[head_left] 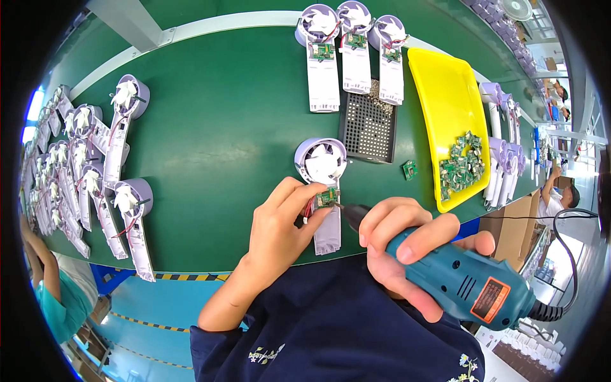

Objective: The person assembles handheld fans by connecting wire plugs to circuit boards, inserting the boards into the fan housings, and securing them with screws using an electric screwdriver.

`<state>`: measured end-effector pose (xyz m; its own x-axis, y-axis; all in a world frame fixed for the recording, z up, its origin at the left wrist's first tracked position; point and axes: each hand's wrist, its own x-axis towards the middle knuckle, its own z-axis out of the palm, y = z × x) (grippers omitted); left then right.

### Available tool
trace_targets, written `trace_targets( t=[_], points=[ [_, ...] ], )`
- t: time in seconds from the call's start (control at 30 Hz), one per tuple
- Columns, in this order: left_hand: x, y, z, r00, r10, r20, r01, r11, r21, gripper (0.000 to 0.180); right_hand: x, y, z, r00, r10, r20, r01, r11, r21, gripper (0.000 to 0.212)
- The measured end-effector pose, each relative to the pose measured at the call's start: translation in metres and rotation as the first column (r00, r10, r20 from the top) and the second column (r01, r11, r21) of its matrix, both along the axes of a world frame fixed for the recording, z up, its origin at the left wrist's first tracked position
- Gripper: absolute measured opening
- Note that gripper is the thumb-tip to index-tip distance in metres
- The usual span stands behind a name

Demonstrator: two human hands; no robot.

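Observation:
On the green table in front of me lies a handheld fan housing (328, 237), white and lilac, with a white fan blade (324, 163) in its round head. My left hand (280, 219) pinches a small green circuit board (328, 197) with red wires against the housing's handle. My right hand (407, 245) grips a teal electric screwdriver (468, 280) with a black nose. Its tip meets the board's right edge; the screw, if any, is too small to make out. A loose circuit board (409, 169) lies to the right.
A black perforated screw tray (368, 137) lies beyond the housing, beside a yellow tray (445, 89) of circuit boards. Three fan housings (323, 83) with boards lie at the back. Several more housings (130, 197) crowd the left. The screwdriver's cord (573, 280) runs right. Another person's arm (41, 254) shows at far left.

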<state>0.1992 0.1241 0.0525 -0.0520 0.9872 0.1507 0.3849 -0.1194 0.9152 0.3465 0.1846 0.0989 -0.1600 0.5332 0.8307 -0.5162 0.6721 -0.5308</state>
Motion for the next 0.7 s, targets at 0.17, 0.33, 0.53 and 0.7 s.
trace_targets(
  t=[0.17, 0.33, 0.53, 0.7],
  points=[
    [0.001, 0.0, 0.004, 1.0, 0.015, 0.02, -0.014, 0.999, -0.039, 0.037, 0.0, -0.003, 0.016, 0.998, -0.041, -0.047, 0.042, 0.999, 0.014, 0.094],
    [0.001, 0.003, 0.003, 0.997, 0.011, 0.071, -0.009, 0.999, -0.038, 0.038, 0.013, -0.006, 0.03, 0.992, -0.056, -0.114, 0.047, 0.996, -0.078, 0.088],
    [0.0, 0.0, 0.007, 0.996, 0.001, 0.093, -0.001, 1.0, 0.002, 0.04, 0.024, -0.009, 0.039, 0.957, -0.105, -0.271, 0.028, 0.961, -0.276, 0.086],
    [-0.007, 0.003, 0.01, 0.992, -0.013, 0.123, -0.007, 0.987, 0.163, 0.04, 0.037, -0.002, 0.036, 0.955, -0.065, -0.29, -0.078, 0.887, -0.455, 0.078]
  ],
)
